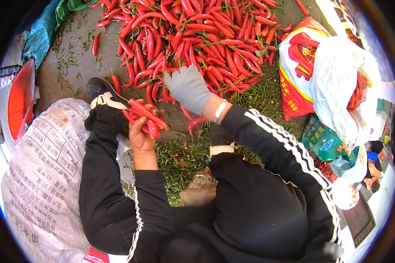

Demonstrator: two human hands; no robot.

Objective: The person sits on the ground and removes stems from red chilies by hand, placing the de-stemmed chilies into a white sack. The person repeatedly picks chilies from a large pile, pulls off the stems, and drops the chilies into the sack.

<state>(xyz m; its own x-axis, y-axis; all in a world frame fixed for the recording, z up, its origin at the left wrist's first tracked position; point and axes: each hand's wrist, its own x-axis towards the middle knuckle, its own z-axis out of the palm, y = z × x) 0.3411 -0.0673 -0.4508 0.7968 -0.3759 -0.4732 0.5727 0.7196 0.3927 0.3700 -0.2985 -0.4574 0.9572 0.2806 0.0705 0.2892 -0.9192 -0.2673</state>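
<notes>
My bare left hand (144, 131) is wrapped around several red chili peppers (145, 113), which look stemless at the ends I can see. A grey glove covers my right hand (188, 87), which is at the near edge of a large heap of red chili peppers (197, 36). Its fingers bend down against the heap, and whether they grip a pepper is hidden. Many peppers in the heap still carry green stems. Just below the glove, a blurred red pepper (195, 122) shows above the ground between my feet.
Green stems (181, 161) litter the ground between my legs and beside the heap. A white woven sack (49, 177) is at my left. On the right stand a red-and-white bag (299, 65) and a white plastic bag (340, 79) with red peppers inside. A blue-green tarp (41, 36) lies upper left.
</notes>
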